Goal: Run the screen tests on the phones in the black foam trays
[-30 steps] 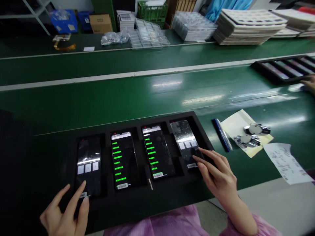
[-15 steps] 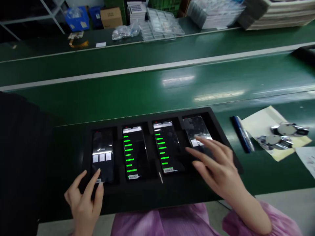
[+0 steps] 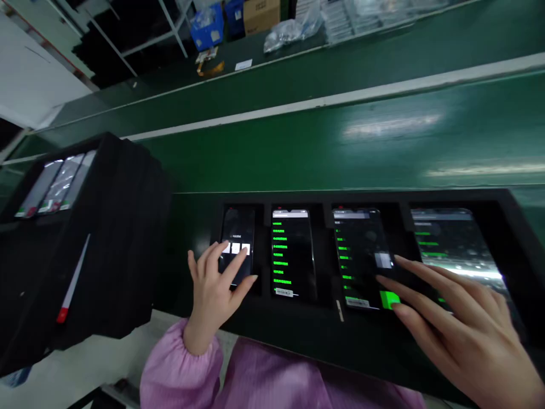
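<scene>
The first phone (image 3: 237,232) lies in the leftmost pocket of a black tray (image 3: 323,332) at the near edge of the green belt (image 3: 340,142), its dark screen showing three white squares. The left hand (image 3: 213,289) rests on it, open with the fingers spread. It grips nothing, and the fingertips lie on the lower part of the glass.

The second phone (image 3: 293,253) sits in the next pocket, untouched, with a list of green lines on its screen. The third phone (image 3: 360,255) shows a similar list and a bright green block at its bottom corner. The right hand (image 3: 464,332) hovers there, open and flat with the fingers stretched out, holding nothing. One fingertip is right at the green block, though I cannot tell whether it presses the glass. The fourth phone (image 3: 451,244) lies partly under that hand.

Pink sleeves (image 3: 179,369) cover both wrists. To the left stands a stack of black trays (image 3: 114,238) with more phones on top and a white stick with a red tip (image 3: 73,281) leaning on its side. Beyond the belt are blue bins (image 3: 207,25) and a cardboard box (image 3: 260,12).
</scene>
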`<act>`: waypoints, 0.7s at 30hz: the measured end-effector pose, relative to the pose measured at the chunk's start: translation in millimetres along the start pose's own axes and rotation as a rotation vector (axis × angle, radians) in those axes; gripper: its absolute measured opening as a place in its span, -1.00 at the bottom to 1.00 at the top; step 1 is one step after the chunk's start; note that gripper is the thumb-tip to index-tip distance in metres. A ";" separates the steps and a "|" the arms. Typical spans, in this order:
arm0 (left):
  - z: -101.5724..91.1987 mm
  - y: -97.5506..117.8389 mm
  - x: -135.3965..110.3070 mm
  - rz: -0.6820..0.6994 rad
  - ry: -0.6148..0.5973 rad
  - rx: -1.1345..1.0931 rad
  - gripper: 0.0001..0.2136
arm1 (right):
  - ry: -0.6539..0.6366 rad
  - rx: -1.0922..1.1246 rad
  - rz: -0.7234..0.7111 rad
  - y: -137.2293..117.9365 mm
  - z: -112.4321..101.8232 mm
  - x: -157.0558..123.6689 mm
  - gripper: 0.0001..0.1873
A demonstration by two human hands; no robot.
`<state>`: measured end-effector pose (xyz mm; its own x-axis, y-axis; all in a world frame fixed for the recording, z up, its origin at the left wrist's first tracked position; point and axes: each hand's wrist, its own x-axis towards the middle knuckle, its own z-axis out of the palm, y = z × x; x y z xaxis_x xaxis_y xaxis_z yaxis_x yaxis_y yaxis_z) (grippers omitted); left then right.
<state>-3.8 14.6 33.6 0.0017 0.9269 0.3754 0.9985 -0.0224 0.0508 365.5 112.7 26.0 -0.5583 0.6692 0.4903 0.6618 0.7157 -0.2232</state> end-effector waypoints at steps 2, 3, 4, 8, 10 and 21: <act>-1.6 2.3 3.6 0.003 -0.059 -0.001 -0.64 | -0.006 -0.042 0.002 2.0 0.9 -4.3 -0.73; -2.9 4.7 4.1 -0.001 -0.051 -0.013 -0.64 | -0.012 -0.062 0.001 2.8 1.4 -6.1 -0.72; -4.3 8.3 4.4 -0.003 -0.025 -0.035 -0.65 | -0.019 -0.077 0.001 3.4 1.9 -7.5 -0.71; -6.2 32.9 11.1 0.066 0.005 -0.157 -0.65 | -0.033 -0.081 -0.010 4.0 3.9 -8.9 -0.69; -2.9 46.0 18.3 0.092 -0.048 -0.161 -0.62 | -0.021 -0.083 -0.012 3.1 4.1 -8.0 -0.70; 1.6 60.9 4.0 0.032 0.025 -0.211 -0.63 | 0.025 -0.102 -0.009 0.4 1.9 -7.6 -0.70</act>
<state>57.1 17.5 36.7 0.0296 0.9148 0.4028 0.9641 -0.1325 0.2301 369.1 108.4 20.6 -0.5530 0.6568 0.5127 0.7048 0.6969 -0.1326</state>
